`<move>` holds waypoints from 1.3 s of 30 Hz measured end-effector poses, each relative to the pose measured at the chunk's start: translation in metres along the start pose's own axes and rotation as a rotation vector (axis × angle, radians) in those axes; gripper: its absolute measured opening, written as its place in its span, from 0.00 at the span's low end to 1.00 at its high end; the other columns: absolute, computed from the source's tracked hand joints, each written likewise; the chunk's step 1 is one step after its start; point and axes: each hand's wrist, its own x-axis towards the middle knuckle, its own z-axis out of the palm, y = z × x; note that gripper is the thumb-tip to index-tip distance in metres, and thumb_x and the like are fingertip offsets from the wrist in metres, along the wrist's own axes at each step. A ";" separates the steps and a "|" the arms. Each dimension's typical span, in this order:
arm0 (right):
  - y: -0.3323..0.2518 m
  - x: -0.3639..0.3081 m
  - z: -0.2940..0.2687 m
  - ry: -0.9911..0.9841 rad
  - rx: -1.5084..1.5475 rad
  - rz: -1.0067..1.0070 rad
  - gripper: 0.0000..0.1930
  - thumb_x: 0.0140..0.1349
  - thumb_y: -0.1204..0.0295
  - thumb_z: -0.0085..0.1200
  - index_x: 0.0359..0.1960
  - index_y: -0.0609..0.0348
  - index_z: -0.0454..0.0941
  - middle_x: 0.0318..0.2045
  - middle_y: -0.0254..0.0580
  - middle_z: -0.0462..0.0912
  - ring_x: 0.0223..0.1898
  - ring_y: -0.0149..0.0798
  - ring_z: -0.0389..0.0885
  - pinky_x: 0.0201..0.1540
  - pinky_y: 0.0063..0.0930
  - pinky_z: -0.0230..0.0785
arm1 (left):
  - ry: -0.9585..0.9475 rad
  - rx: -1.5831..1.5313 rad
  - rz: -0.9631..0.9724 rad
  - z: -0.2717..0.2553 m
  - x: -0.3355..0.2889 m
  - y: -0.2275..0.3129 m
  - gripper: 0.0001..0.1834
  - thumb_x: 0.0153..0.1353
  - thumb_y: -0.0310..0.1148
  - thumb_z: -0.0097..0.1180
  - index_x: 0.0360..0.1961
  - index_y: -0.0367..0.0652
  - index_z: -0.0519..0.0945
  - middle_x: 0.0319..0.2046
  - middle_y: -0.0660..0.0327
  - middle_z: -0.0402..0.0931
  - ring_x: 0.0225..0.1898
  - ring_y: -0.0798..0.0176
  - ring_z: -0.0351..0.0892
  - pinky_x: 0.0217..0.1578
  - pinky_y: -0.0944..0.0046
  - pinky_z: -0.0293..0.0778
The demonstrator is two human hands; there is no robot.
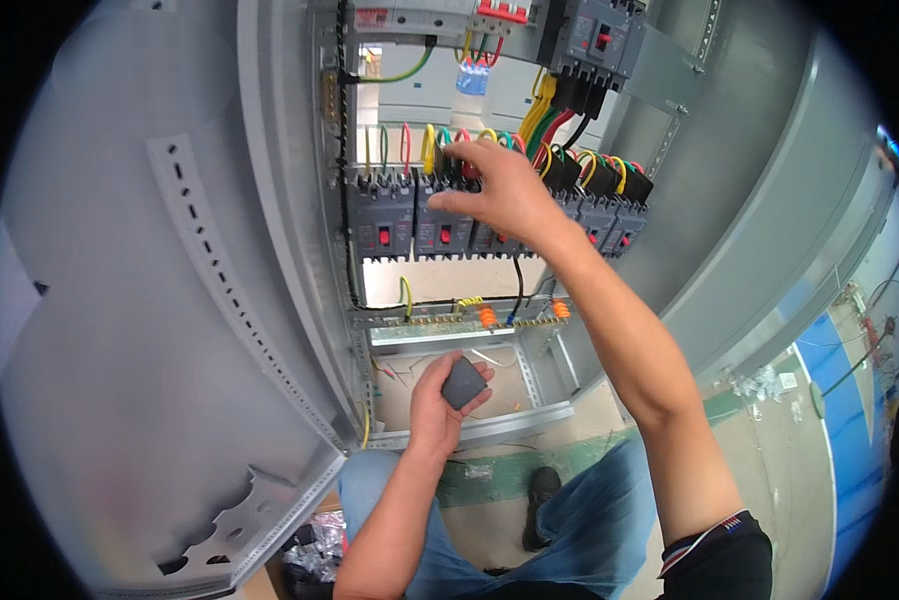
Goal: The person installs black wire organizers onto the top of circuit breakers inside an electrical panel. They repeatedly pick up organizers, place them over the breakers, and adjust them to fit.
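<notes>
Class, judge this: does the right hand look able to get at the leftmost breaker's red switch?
Probably yes: the right hand is raised close by, to the right, and nothing visible covers the red switch.

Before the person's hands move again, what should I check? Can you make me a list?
1. Dark grey piece safe in the left hand: ok, it rests against palm and fingers.
2. Right hand by the row of breakers: ok, though whether it touches one, cannot tell.
3. Breakers all easy to see: not ok, the right hand and arm hide part of the row.
4. Gloves on: not ok, both hands are bare.
5. Power off in the cabinet: cannot tell.
</notes>
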 end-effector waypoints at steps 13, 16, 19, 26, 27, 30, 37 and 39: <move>0.003 0.001 0.014 0.090 -0.053 0.019 0.14 0.48 0.67 0.77 0.30 0.61 0.86 0.42 0.50 0.81 0.44 0.55 0.82 0.48 0.45 0.75 | -0.013 0.073 0.009 0.008 -0.018 -0.001 0.23 0.79 0.46 0.49 0.62 0.38 0.73 0.54 0.43 0.82 0.57 0.46 0.85 0.50 0.52 0.86; 0.000 0.005 0.008 0.101 -0.071 0.050 0.13 0.49 0.66 0.77 0.30 0.60 0.86 0.40 0.50 0.80 0.43 0.55 0.82 0.48 0.45 0.75 | -0.043 0.070 0.017 0.011 -0.012 -0.005 0.23 0.79 0.46 0.49 0.62 0.38 0.73 0.54 0.43 0.82 0.57 0.46 0.85 0.50 0.52 0.86; 0.019 0.002 0.006 0.025 -0.005 -0.036 0.16 0.54 0.61 0.75 0.38 0.58 0.88 0.42 0.49 0.81 0.44 0.51 0.83 0.48 0.41 0.76 | -0.040 0.073 0.003 0.004 -0.004 -0.012 0.23 0.78 0.46 0.50 0.63 0.38 0.73 0.54 0.43 0.83 0.57 0.45 0.85 0.50 0.51 0.87; -0.030 -0.010 -0.019 0.696 -0.070 -0.321 0.18 0.61 0.60 0.70 0.49 0.55 0.87 0.54 0.47 0.84 0.57 0.53 0.81 0.57 0.44 0.75 | -0.021 0.062 0.027 0.001 -0.004 -0.009 0.24 0.78 0.46 0.50 0.63 0.39 0.73 0.55 0.42 0.82 0.58 0.44 0.85 0.50 0.50 0.87; -0.041 -0.005 -0.022 0.725 -0.102 -0.398 0.17 0.62 0.63 0.69 0.50 0.52 0.86 0.58 0.45 0.83 0.61 0.54 0.78 0.61 0.47 0.71 | -0.029 0.060 0.031 0.003 -0.002 -0.009 0.24 0.78 0.46 0.50 0.64 0.39 0.73 0.55 0.42 0.82 0.58 0.44 0.85 0.50 0.50 0.87; -0.056 0.013 -0.004 0.754 -0.201 -0.466 0.16 0.62 0.68 0.67 0.52 0.48 0.85 0.65 0.42 0.79 0.69 0.53 0.72 0.70 0.57 0.59 | -0.037 0.048 0.013 0.007 -0.006 -0.008 0.24 0.78 0.45 0.50 0.64 0.38 0.73 0.56 0.43 0.81 0.57 0.45 0.85 0.50 0.50 0.87; -0.041 0.033 0.025 0.824 -0.282 -0.479 0.17 0.60 0.69 0.67 0.52 0.43 0.85 0.69 0.39 0.76 0.73 0.52 0.67 0.74 0.65 0.49 | -0.046 0.029 0.012 0.008 -0.016 0.008 0.24 0.78 0.45 0.51 0.64 0.38 0.73 0.55 0.43 0.82 0.57 0.45 0.85 0.50 0.50 0.87; -0.025 0.047 0.042 0.812 -0.347 -0.525 0.15 0.62 0.66 0.67 0.51 0.44 0.84 0.68 0.40 0.76 0.73 0.53 0.67 0.73 0.67 0.51 | -0.048 0.024 0.004 0.009 -0.017 0.013 0.24 0.79 0.46 0.50 0.64 0.38 0.73 0.54 0.44 0.82 0.56 0.46 0.86 0.49 0.51 0.87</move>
